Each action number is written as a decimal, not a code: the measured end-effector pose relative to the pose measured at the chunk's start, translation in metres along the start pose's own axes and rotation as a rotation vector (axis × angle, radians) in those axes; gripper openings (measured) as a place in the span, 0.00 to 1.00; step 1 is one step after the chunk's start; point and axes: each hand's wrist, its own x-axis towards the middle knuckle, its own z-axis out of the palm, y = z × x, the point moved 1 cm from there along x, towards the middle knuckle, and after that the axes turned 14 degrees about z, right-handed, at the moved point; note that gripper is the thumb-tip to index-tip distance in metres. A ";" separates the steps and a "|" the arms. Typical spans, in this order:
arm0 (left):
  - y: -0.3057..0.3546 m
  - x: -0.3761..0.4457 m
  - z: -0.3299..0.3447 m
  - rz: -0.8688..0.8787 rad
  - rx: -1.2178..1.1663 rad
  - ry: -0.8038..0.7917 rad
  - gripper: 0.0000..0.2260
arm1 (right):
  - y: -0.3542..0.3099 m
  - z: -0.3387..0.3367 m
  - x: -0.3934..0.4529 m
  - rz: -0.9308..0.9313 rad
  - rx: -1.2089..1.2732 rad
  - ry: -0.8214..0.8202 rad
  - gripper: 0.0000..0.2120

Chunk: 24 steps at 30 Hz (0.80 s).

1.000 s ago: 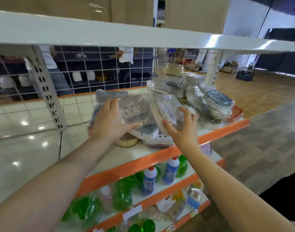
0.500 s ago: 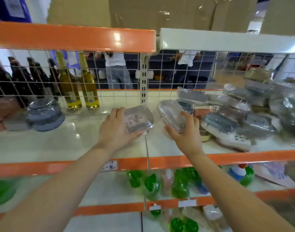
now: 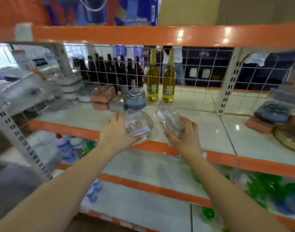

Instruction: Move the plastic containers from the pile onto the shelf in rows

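Observation:
My left hand grips a clear square plastic container just above the front of the white shelf. My right hand holds a second clear container, tilted on its side, a little to the right of the first. Behind them on the shelf stand placed containers: a blue-lidded one, a grey one and pink-lidded ones. The pile of wrapped containers lies at the right edge of the shelf.
Two yellow bottles and several dark bottles stand behind a wire grid at the shelf's back. White uprights divide the bays. Lower shelves carry green and blue bottles. An orange shelf edge runs overhead.
Both hands carried the two clear containers left, away from the pile, and lowered them toward the shelf front near the blue-lidded container. The view swung left with them.

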 end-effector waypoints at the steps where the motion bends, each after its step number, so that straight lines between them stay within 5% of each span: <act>1: -0.012 -0.006 -0.007 -0.028 0.012 0.002 0.43 | -0.008 0.013 -0.002 -0.012 -0.003 -0.020 0.34; 12: -0.114 -0.039 -0.039 -0.187 0.075 0.060 0.41 | -0.061 0.113 -0.011 -0.076 -0.035 -0.223 0.34; 24: -0.156 0.010 -0.020 -0.258 0.113 0.008 0.43 | -0.073 0.160 0.056 -0.239 -0.150 -0.216 0.37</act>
